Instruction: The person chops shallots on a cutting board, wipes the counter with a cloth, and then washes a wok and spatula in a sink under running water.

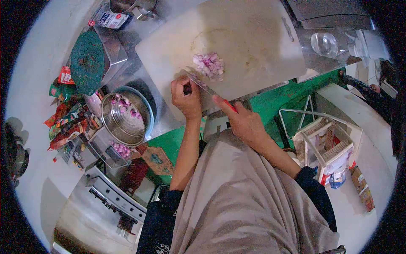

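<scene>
A large pale cutting board [253, 51] lies in front of me, with a small heap of pink-purple onion pieces [209, 65] on it. My right hand [247, 122] is closed around the red handle of a knife [204, 86], whose blade slants up and left over the board's near edge. At the blade's tip is my left hand [186, 96], its fingers curled in at the board's near left edge. Whatever those fingers hold is too small and hidden to make out.
To the left, a steel strainer bowl [127, 120] holds some peeled onions, and a clear container [120, 150] holds more. A green oval lid [87, 62] and packets stand behind. A glass bowl [325, 45] is at the right, a white rack [327, 142] lower right.
</scene>
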Demonstrator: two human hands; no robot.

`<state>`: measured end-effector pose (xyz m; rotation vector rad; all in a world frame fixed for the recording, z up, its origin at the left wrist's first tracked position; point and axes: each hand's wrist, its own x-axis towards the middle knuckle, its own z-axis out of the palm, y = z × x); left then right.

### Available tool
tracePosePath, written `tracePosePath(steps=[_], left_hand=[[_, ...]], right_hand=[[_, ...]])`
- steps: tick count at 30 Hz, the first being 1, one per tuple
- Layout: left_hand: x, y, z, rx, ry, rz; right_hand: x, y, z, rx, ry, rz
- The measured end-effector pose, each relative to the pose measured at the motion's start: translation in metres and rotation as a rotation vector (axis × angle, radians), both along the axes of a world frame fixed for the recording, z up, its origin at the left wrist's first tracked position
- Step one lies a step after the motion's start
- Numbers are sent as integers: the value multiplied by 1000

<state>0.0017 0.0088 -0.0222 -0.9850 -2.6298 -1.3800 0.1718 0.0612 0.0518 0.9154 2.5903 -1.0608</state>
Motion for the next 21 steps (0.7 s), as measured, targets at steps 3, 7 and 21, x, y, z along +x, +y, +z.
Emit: tracePosePath(steps=[3,7,21], left_hand=[[1,1,3,-7,-19,1],[2,2,5,-7,-48,11],[2,4,7,13,-18,12]], right_hand=[[-2,2,0,-23,26,-8],[-9,2,-8,-23,46,-8],[10,0,-11,-163,35,-96]])
